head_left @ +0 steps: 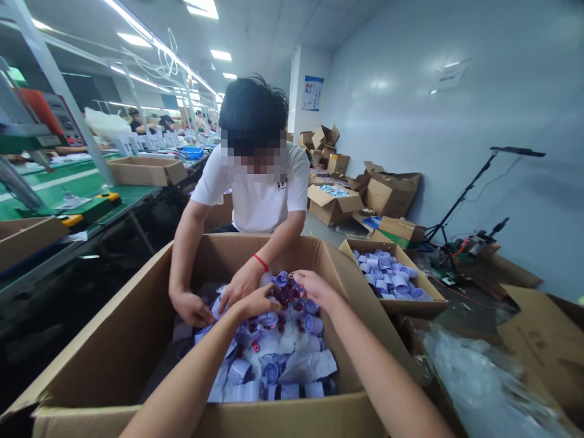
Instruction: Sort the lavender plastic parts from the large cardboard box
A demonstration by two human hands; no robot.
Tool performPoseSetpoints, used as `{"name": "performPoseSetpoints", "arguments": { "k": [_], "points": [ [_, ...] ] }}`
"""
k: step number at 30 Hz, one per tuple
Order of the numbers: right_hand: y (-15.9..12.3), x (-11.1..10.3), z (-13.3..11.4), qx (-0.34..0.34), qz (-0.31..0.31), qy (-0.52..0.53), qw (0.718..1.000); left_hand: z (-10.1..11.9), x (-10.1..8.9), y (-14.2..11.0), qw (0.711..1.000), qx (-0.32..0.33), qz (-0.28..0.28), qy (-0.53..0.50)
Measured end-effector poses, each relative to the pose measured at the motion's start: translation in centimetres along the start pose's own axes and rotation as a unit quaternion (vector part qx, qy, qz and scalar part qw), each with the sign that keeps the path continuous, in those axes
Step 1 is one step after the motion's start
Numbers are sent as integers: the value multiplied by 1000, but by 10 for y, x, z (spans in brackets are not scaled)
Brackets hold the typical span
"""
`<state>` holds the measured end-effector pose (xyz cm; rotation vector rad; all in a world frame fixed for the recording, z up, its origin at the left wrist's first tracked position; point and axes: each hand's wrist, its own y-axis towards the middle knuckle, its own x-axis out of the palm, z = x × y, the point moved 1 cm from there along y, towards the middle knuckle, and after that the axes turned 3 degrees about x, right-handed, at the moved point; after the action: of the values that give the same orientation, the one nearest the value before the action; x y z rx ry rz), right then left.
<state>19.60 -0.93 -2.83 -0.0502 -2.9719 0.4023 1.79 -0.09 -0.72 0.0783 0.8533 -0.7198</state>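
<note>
A large cardboard box (255, 420) holds many pale purple plastic cups (239, 371), mixed with small shiny red pieces (255, 347) and crumpled white sheets (310, 365). Over the middle of this pile reaches my left hand (259, 301), fingers bent and thumb apart from them, close to the cups. My right hand (314, 287) is at the far right of the pile, fingertips drawn together beside a purple cup (281, 279) and red pieces. What they pinch is too small to make out. Across from me, a co-worker's two hands (241, 285) work among the cups on the left.
The co-worker in a white shirt (269, 201) leans over the box's far side. At right stand another box of purple cups (438, 307) and clear plastic bags (483, 377). A green workbench line (91, 182) runs along the left. A black stand (469, 185) is near the wall.
</note>
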Motion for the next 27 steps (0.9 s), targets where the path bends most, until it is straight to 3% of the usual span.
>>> {"name": "performPoseSetpoints", "arguments": {
  "k": [6, 11, 15, 20, 22, 27],
  "points": [
    [-25, -5, -5, 38, -83, 105, 990, 6, 9, -2, 998, 43, 18, -30],
    [-33, -1, -11, 83, -145, 239, 956, 7, 15, -2, 998, 38, 28, -30],
    [-41, 2, -15, 83, -188, 258, 944, 8, 9, -3, 996, 18, 49, -74],
    [-42, 5, -14, 75, -197, 245, 946, 10, 8, -5, 984, -7, 43, -170],
    [-41, 7, -12, 77, -206, 229, 948, 9, 13, -4, 968, -3, 25, -250],
    [-40, 10, -7, 82, -236, 129, 959, -3, 27, 5, 876, 50, -29, -479]
  ]
}}
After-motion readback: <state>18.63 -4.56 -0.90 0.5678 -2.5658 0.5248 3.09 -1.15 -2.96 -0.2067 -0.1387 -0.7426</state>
